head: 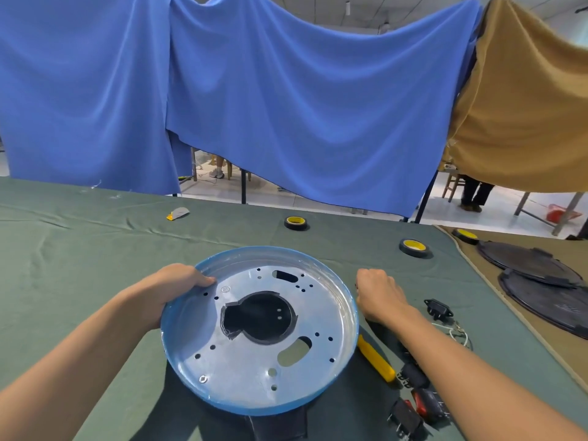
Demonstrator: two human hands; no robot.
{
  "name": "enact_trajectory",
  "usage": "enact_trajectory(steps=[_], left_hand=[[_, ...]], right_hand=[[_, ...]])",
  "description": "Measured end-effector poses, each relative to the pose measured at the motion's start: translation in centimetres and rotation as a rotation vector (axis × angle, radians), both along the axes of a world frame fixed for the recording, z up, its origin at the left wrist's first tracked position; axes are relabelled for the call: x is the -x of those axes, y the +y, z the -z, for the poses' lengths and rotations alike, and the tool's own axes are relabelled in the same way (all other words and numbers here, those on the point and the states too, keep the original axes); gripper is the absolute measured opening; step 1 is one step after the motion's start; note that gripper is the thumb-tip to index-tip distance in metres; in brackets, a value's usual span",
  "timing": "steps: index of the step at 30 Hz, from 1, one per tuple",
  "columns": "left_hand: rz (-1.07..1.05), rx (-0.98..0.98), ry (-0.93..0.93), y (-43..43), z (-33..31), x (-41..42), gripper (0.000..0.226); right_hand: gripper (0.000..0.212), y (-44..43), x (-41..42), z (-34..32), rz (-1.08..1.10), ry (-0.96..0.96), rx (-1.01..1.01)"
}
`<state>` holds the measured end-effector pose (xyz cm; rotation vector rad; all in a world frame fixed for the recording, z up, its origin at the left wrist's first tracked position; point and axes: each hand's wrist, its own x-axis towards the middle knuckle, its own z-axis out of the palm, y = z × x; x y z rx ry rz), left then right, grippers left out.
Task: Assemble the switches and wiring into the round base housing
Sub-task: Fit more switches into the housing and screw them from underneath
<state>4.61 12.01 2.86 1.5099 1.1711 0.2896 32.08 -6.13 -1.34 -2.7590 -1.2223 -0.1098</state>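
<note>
The round base housing [254, 370], a blue-rimmed metal dish with a large dark centre hole and several small holes, is tilted up off the green cloth. My left hand [171, 288] grips its left rim, thumb over the edge. My right hand [378, 296] is curled at the housing's right rim; whether it grips the rim I cannot tell. Black and red rocker switches [420, 405] lie at the lower right under my right forearm. A black socket [439, 310] and thin white wiring [458, 334] lie right of my right hand.
A yellow-handled tool [375, 358] lies beside the housing's right edge. Two tape rolls [296, 223] [413, 248] sit farther back, a third [465, 236] on the tan cloth. Dark round covers [528, 265] are stacked at the right. A small grey-yellow item [178, 213] lies far left.
</note>
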Motion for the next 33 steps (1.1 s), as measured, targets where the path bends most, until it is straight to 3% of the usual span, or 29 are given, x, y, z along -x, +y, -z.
enact_trajectory(steps=[4, 9, 13, 17, 21, 24, 29, 33], left_hand=[[-0.022, -0.095, -0.083, -0.8, -1.4, -0.5, 0.014], [-0.069, -0.241, -0.294, -2.5, -4.4, -0.5, 0.007], [-0.174, -0.603, -0.380, -3.7, -6.4, 0.0, 0.007], [-0.199, -1.055, -0.449, -5.7, -7.7, 0.6, 0.011], [-0.099, -1.641, -0.304, -7.7, -6.9, 0.5, 0.037], [-0.016, -2.008, -0.157, -8.4, -4.6, 0.5, 0.038], [0.169, -2.182, -0.067, -8.2, 0.3, 1.0, 0.025], [0.393, -2.329, -0.058, -8.7, 2.9, 1.5, 0.036]], right_hand=[[0.006, -0.6, 0.3, -0.8, -0.007, 0.073, -0.016], [0.011, -1.8, 1.9, -3.8, -0.043, 0.281, -0.394], [0.012, -3.1, 3.9, -6.7, -0.076, 0.428, -0.689], [0.019, -4.5, 5.5, -7.9, -0.094, 0.528, -0.831], [0.018, -5.7, 6.9, -7.9, -0.090, 0.565, -0.920], [0.016, -6.5, 7.6, -7.7, -0.072, 0.585, -0.976], [0.016, -7.9, 7.9, -7.3, -0.064, 0.640, -1.019], [0.016, -7.9, 8.0, -6.6, -0.088, 0.673, -0.965]])
